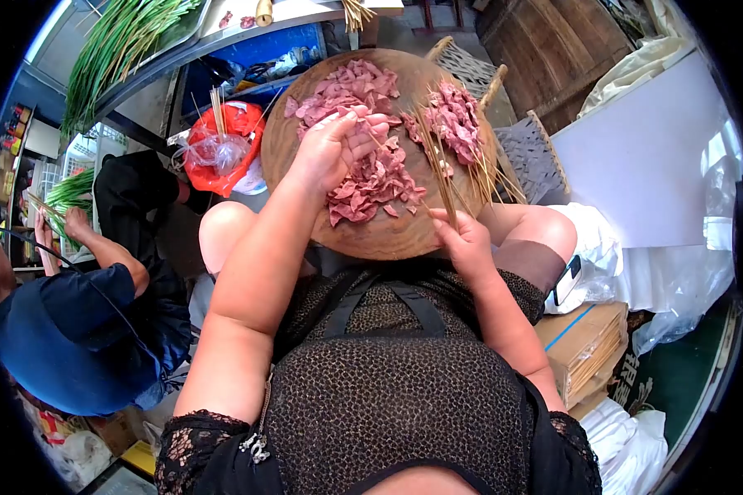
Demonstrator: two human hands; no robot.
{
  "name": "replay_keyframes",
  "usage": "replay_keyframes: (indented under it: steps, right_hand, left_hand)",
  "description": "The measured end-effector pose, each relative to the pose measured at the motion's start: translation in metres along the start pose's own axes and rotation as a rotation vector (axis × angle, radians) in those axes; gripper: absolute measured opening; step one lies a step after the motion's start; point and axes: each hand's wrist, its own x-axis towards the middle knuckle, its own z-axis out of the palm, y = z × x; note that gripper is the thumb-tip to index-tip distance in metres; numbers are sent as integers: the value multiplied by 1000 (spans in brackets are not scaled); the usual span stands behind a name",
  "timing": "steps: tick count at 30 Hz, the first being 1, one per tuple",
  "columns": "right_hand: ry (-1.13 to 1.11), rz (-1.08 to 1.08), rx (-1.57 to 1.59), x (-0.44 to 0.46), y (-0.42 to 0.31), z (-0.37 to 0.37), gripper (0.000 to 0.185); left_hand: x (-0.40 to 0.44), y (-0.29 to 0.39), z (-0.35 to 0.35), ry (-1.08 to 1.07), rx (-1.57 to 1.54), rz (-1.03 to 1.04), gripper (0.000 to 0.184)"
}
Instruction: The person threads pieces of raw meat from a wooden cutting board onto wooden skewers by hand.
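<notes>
A round wooden board [421,239] in front of me bears piles of sliced raw meat. My left hand [334,148] is over the left part, palm partly turned up and fingers apart. Behind it lies one meat pile [355,87], and another meat pile [380,186] sits just beside it. I cannot make out any slice between its fingers. At the board's near right edge, my right hand [468,243] is closed around thin bamboo skewers [442,177], which point away from me. Skewers loaded with meat [454,124] are stacked at the far right of the board.
A red plastic bag [243,161] with sticks in it stands left of the board. To the left, a person in dark blue [74,330] handles green stalks. Long green stalks [124,58] hang off a table. A woven stool [532,157] and a cardboard stack [582,346] are at right.
</notes>
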Motion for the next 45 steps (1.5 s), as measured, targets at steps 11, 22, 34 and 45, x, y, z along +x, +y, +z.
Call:
replay_keyframes:
  steps: [11, 22, 34, 45]
  right_hand:
    - [-31, -10, 13, 4, 1, -11, 19]
    - [-54, 27, 47, 6, 1, -6, 19]
    - [-100, 291, 344, 16, -31, 19, 23]
    - [-134, 332, 477, 25, -22, 46, 19]
  left_hand:
    - [-4, -1, 7, -120, 200, -121, 27]
    - [-5, 1, 3, -141, 146, -46, 29]
    - [2, -10, 1, -124, -11, -35, 26]
    - [0, -42, 6, -49, -233, -17, 12]
